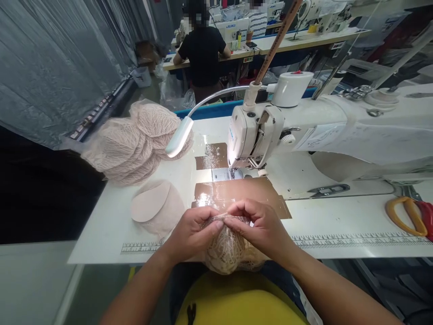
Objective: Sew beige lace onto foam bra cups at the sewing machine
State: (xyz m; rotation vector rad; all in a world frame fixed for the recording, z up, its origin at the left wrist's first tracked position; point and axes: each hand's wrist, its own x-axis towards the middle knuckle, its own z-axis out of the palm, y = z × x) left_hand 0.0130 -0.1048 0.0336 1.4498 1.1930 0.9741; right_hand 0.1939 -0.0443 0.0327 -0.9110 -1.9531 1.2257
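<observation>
A beige lace piece (225,253) hangs over the table's front edge, its upper edge pinched between my two hands. My left hand (198,230) grips that edge with thumb and forefinger. Close beside it, my right hand (255,225) pinches the same edge, the fingertips of both hands almost meeting. Just beyond them lies shiny brown tape (241,192) on the tabletop. Behind the tape stands a white sewing machine (248,131), its needle area lit by a small lamp (180,136) on a bendable neck.
Stacked lace pieces (128,140) fill the table's left back. Nearer are flat beige fabric pieces (152,203). Thread snips (329,190) and orange-handled scissors (406,215) lie to the right. A printed ruler (355,240) runs along the front edge. Farther off, a person (204,54) sits at another table.
</observation>
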